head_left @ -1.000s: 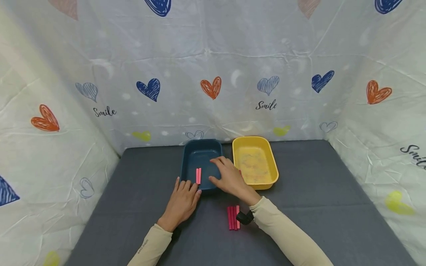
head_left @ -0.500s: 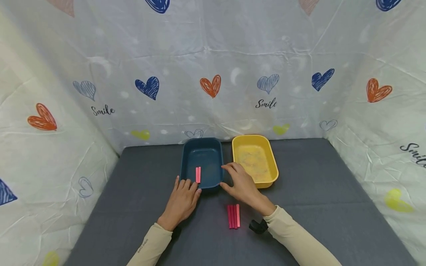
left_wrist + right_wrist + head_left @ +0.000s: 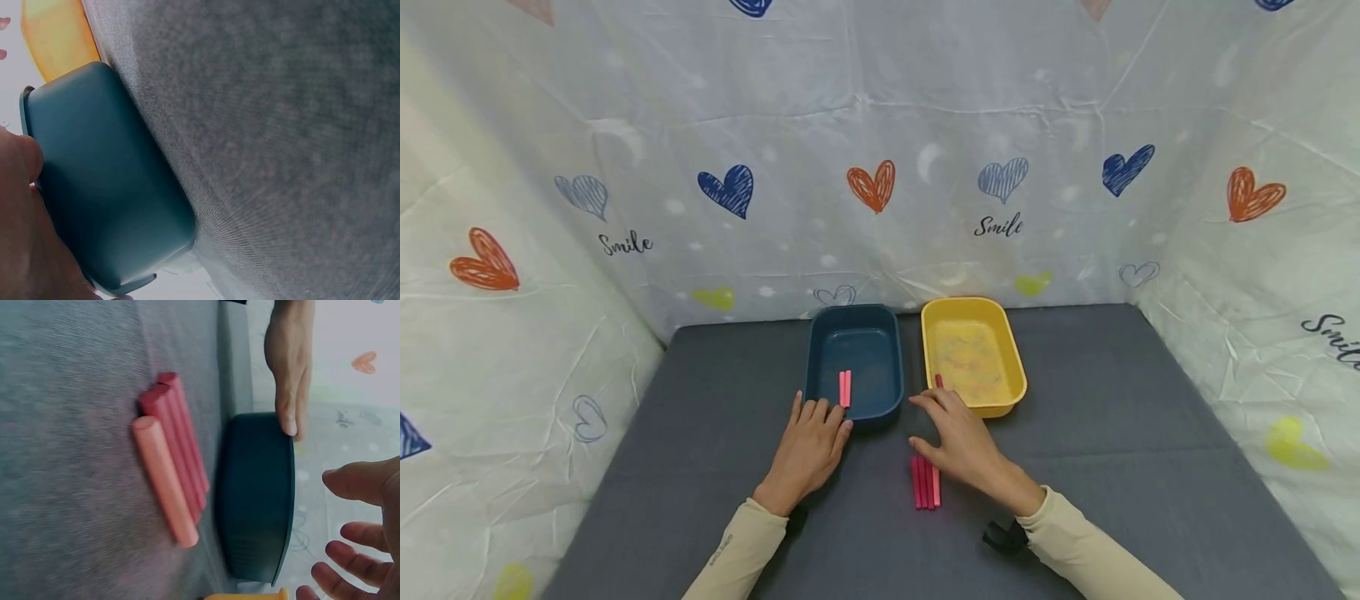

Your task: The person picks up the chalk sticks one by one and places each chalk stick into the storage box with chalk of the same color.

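Touching the blue tray with the left hand, holding the right hand raised.
Laying the left fingers over its near rim; spreading the right thumb and fingers apart. Showing, near the right thumb, three dark-pink sticks and one light-pink stick side by side on gray cloth, two pink sticks inside the blue tray, a red stick, partly hidden, at the yellow tray's near-left corner.

Two pink sticks lie side by side inside the blue bin; on its near side, three red sticks and one pink stick lie together.
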Demonstrator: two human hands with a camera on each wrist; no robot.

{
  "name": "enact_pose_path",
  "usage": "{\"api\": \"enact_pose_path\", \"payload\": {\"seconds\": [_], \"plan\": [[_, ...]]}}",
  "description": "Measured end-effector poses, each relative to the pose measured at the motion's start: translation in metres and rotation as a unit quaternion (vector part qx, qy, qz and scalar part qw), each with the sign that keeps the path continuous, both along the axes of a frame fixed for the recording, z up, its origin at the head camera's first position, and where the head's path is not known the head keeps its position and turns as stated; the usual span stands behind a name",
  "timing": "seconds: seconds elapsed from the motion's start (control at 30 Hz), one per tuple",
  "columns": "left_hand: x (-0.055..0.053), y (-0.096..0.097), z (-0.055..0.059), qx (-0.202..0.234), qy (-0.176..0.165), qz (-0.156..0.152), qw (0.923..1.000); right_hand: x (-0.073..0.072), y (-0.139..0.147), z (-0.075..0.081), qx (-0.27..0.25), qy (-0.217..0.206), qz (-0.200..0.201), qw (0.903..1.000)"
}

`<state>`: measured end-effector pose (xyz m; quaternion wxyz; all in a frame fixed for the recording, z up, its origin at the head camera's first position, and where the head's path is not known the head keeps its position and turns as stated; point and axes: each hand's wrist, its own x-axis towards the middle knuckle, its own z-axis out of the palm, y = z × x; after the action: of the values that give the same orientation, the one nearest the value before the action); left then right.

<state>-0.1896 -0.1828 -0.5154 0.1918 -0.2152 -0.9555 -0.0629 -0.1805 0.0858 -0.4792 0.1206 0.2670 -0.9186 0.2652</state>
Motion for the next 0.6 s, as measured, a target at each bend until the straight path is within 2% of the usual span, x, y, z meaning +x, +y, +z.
{"api": "enact_pose_path", "payload": {"seconds": [0.2,0.43,0.6], "plan": [[0.0,0.0,0.001,-0.003,0.0,0.001,1.0,0.01,0.01,-0.007,0.002,-0.011,0.001,0.9999],[0.0,-0.001,0.001,-0.004,-0.004,0.004,1.0,0.017,0.016,-0.021,0.018,0.009,-0.004,0.9998],[0.001,0.001,0.001,-0.004,-0.012,0.004,0.9999,0.022,0.02,-0.028,0.027,-0.033,-0.003,0.9991]]}}
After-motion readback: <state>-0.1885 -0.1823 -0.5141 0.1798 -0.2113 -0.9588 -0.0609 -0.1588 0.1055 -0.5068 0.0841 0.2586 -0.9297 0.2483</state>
